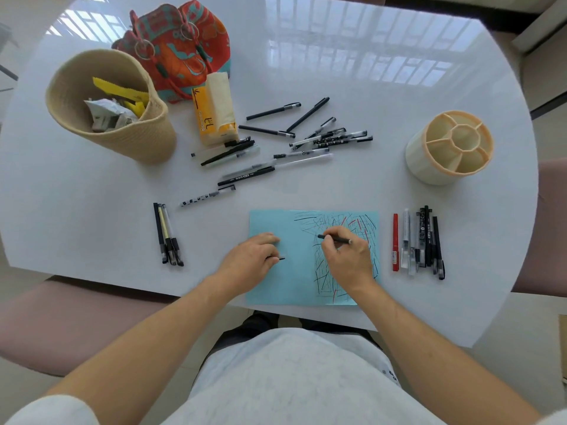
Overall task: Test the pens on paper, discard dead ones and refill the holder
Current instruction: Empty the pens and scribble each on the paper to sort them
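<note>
Nearest: two bare forearms reaching over a grey lap onto the white table (399,185). Right hand (348,259) curled around a dark pen (336,239), fingers clamped on the barrel, tip toward the scribbled right half of the blue paper (270,222). Left hand (250,257) resting on the paper's bare left half, fingers curled, pinching what looks like a small dark cap (280,258); too small to be sure. Mid-test, by the look of it: one pen being tried on paper. Sorted already, probably: a row of pens (422,240) just right of the paper, three more (167,234) well to the left. Untested, likely: the loose pile (294,139) beyond the paper. Holder (451,148) at far right, compartments empty. Woven basket (110,108) with scraps at far left, beside a tissue pack (216,108) and a red bag (184,47). Next call: judging whether a fresh line appears, then recapping and placing the pen with the matching group.
</note>
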{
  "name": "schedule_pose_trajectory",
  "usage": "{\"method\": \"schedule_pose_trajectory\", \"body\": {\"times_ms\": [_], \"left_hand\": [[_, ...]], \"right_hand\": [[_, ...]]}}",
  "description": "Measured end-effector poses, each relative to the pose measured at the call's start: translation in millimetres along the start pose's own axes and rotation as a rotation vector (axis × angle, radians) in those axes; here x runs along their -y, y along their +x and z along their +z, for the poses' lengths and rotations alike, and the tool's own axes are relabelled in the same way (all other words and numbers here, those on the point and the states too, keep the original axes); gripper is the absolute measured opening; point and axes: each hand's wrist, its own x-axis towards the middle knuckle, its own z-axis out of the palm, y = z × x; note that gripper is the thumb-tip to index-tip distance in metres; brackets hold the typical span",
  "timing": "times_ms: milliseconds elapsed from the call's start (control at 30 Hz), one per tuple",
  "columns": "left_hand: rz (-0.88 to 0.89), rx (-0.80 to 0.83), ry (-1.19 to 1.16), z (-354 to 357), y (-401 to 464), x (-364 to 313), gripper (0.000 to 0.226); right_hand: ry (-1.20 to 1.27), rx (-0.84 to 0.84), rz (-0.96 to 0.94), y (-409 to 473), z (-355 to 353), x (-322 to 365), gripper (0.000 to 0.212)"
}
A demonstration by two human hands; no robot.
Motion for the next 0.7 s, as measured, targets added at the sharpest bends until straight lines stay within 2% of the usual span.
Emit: {"method": "schedule_pose_trajectory", "body": {"times_ms": [67, 167, 333, 533, 700], "left_hand": [[-0.003, 0.0, -0.004, -1.0, 0.9, -0.8, 0.019], [-0.023, -0.019, -0.049, -2.4, 1.7, -3.1, 0.017], [-0.008, -0.078, -0.107, -2.9, 2.1, -10.1, 0.015], [0.02, -0.131, -0.136, -6.4, 3.8, -24.0, 0.014], [0.015, -0.078, -0.121, -9.2, 5.2, -36.2, 0.015]], "right_hand": [[0.05, -0.006, 0.032, -2.1, -6.5, 0.2, 0.012], [0.281, -0.005, 0.1, -7.9, -12.4, 6.8, 0.011], [0.537, 0.127, 0.139, -19.4, -14.0, 16.3, 0.006], [0.578, 0.178, 0.197, -21.5, -13.8, 20.1, 0.01], [0.651, 0.27, 0.276, -22.7, -11.4, 23.5, 0.01]]}}
